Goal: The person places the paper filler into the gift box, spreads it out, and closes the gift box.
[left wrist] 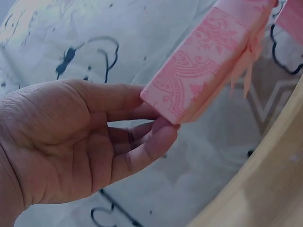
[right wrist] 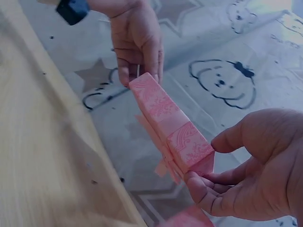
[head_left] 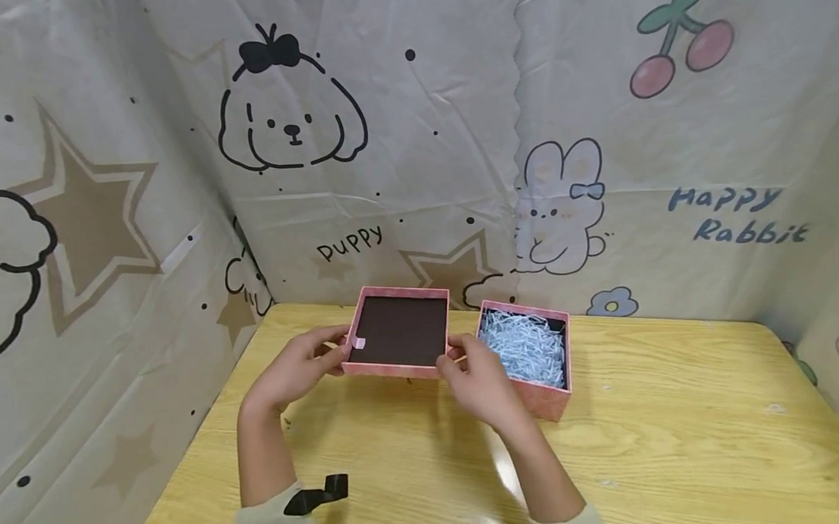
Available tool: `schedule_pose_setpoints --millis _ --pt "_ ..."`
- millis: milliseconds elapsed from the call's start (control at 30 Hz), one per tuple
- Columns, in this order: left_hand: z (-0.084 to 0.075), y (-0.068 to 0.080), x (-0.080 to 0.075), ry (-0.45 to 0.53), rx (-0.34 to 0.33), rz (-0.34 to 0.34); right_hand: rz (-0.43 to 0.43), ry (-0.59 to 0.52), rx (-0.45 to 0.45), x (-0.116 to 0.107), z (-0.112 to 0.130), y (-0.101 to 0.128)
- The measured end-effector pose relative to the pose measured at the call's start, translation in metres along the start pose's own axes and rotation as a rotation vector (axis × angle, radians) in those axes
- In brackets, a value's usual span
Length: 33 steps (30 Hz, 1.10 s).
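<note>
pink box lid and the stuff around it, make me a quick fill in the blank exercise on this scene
1. Both hands hold the pink lid, whose inside is dark ____.
2. The open box beside the right hand is filled with shredded ____.
3. The left hand holds the lid's ____ edge.
4. The table has a ____ top.

Missing words: brown; paper; left; wooden

1 pink lid [head_left: 399, 330] (held up), 1 pink box [head_left: 545, 396], 2 hands [head_left: 294, 370]
</note>
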<state>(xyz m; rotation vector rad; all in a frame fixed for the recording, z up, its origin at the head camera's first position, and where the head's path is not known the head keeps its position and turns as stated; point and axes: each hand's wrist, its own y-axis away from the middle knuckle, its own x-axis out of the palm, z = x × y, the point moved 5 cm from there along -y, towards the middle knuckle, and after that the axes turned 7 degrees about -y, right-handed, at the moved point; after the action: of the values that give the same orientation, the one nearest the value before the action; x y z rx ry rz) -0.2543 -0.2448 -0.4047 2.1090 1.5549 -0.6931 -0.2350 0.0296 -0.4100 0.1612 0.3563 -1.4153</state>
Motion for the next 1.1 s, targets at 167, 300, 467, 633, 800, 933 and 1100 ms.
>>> schedule_pose_setpoints --millis 167,300,467,633,800,933,1100 --pt "-0.023 -0.013 0.019 -0.003 0.050 -0.002 -0.048 -0.040 0.081 -0.031 -0.008 0.003" --pt "-0.043 -0.026 0.040 0.064 0.096 -0.023 -0.061 -0.050 0.134 -0.063 -0.014 0.006" --pt "-0.062 -0.040 0.069 0.138 0.121 -0.082 -0.028 -0.094 0.168 -0.099 -0.016 0.018" --pt "-0.077 -0.050 0.096 0.151 0.144 -0.111 -0.011 -0.099 0.181 -0.131 -0.023 0.029" --pt "-0.086 -0.058 0.122 0.145 0.186 -0.073 0.010 -0.097 0.200 -0.156 -0.036 0.036" --pt "-0.090 -0.060 0.134 0.155 0.218 -0.057 0.024 -0.090 0.224 -0.165 -0.045 0.039" --pt "-0.089 -0.061 0.137 0.136 0.229 -0.064 0.047 -0.087 0.224 -0.165 -0.051 0.040"
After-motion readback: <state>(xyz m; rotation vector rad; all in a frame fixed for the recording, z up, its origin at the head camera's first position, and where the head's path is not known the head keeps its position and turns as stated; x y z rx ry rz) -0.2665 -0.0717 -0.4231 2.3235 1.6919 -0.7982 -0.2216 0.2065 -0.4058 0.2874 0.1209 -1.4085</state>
